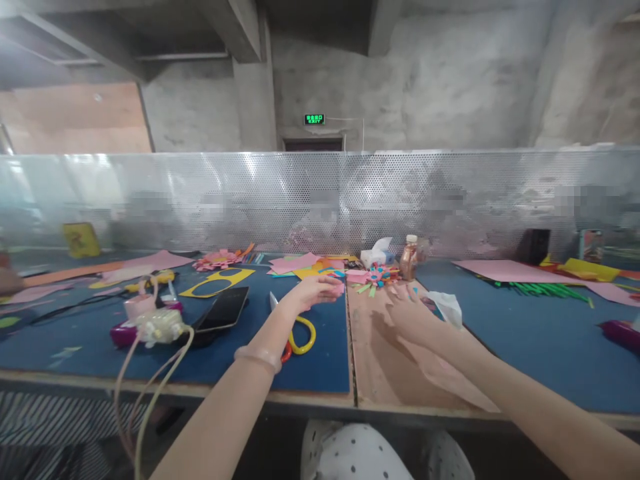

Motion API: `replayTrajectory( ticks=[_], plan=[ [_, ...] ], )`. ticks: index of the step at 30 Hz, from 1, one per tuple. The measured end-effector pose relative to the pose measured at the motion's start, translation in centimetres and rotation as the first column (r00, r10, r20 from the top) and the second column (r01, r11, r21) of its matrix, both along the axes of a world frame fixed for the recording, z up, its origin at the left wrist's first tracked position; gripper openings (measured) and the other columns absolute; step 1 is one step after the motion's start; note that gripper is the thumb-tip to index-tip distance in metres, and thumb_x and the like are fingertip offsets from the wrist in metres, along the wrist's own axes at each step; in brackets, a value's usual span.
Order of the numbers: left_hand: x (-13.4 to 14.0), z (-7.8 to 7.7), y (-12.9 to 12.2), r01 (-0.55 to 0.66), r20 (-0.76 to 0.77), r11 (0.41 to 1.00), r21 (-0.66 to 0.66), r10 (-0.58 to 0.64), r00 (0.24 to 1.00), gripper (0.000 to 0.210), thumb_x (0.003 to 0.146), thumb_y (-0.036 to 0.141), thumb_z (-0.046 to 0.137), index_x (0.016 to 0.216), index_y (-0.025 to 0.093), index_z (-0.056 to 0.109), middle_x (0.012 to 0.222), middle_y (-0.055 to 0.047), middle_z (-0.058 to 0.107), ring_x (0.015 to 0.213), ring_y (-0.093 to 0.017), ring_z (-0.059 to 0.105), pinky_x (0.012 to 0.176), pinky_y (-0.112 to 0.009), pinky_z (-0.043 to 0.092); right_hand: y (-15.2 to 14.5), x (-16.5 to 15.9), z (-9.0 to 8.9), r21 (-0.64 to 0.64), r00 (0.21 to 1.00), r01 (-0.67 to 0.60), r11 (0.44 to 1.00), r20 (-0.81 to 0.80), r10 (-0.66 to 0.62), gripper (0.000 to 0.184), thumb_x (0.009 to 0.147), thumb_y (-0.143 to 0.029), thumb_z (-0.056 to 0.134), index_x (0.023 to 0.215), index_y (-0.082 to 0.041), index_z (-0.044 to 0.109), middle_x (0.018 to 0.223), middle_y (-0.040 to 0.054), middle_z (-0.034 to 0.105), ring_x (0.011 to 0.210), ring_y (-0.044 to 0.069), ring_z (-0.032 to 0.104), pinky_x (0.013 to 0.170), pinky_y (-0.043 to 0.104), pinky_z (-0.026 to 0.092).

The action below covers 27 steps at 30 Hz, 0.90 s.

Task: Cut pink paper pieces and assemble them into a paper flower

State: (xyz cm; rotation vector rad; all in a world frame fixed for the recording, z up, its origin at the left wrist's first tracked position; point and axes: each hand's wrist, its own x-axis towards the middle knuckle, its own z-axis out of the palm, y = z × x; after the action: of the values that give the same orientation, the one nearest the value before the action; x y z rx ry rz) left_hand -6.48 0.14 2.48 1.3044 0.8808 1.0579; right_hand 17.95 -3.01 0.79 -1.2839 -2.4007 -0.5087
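My left hand (319, 293) reaches over the blue mat, its fingers curled round a small piece of pink paper (341, 289). Just below that wrist lie scissors with yellow and red handles (303, 335). My right hand (407, 312) is held palm down above the brown board (370, 360), with fingers spread and nothing seen in them. Beyond its fingertips sits a paper flower (381, 275) in pink, blue and red. A white tissue (447, 307) lies next to my right hand; a long pink sheet (450, 377) is partly hidden under that forearm.
To the left are a black phone (223, 308), a yellow card with round cutouts (217, 283) and a pouch-like bag with cords (155, 323). A tissue box (376, 256) and a bottle (409, 257) stand behind the flower. Green strips (545, 291) lie right. A perforated metal screen (270, 200) closes the back.
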Motion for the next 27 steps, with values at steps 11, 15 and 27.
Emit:
replayTrajectory(
  ticks=[11, 15, 27],
  plan=[
    [5.9, -0.7, 2.2, -0.159, 0.084, 0.979, 0.13, 0.149, 0.985, 0.024, 0.076, 0.009, 0.053, 0.099, 0.013, 0.057, 0.078, -0.007, 0.066, 0.064, -0.012, 0.063, 0.065, -0.025, 0.048, 5.5, -3.7, 2.3, -0.192, 0.801, -0.279, 0.941, -0.587, 0.118, 0.026, 0.085, -0.032, 0.051, 0.1, -0.013, 0.059, 0.097, 0.0075, 0.062, 0.082, 0.015, 0.059, 0.074, 0.032, 0.049],
    [5.2, -1.1, 1.9, -0.153, 0.07, 0.98, 0.13, 0.145, 0.987, 0.011, 0.076, 0.015, 0.056, 0.086, 0.012, 0.053, 0.066, -0.005, 0.063, 0.056, -0.012, 0.061, 0.064, -0.027, 0.049, 5.4, -4.0, 1.9, -0.323, 0.65, -0.442, 0.837, -0.758, 0.05, 0.017, 0.075, -0.03, 0.06, 0.081, -0.016, 0.066, 0.075, 0.0049, 0.067, 0.067, 0.013, 0.06, 0.067, 0.027, 0.048],
    [3.9, -1.5, 1.2, -0.034, -0.305, 0.915, 0.402, 0.169, 0.937, 0.041, 0.063, 0.037, 0.07, 0.097, 0.016, 0.059, 0.092, -0.008, 0.064, 0.077, -0.016, 0.06, 0.063, -0.025, 0.047, 4.9, -4.0, 1.5, -0.445, 0.391, -0.557, 0.701, -0.885, -0.252, 0.013, 0.063, -0.027, 0.067, 0.067, -0.015, 0.063, 0.073, 0.0035, 0.065, 0.068, 0.012, 0.058, 0.065, 0.025, 0.047]
  ],
)
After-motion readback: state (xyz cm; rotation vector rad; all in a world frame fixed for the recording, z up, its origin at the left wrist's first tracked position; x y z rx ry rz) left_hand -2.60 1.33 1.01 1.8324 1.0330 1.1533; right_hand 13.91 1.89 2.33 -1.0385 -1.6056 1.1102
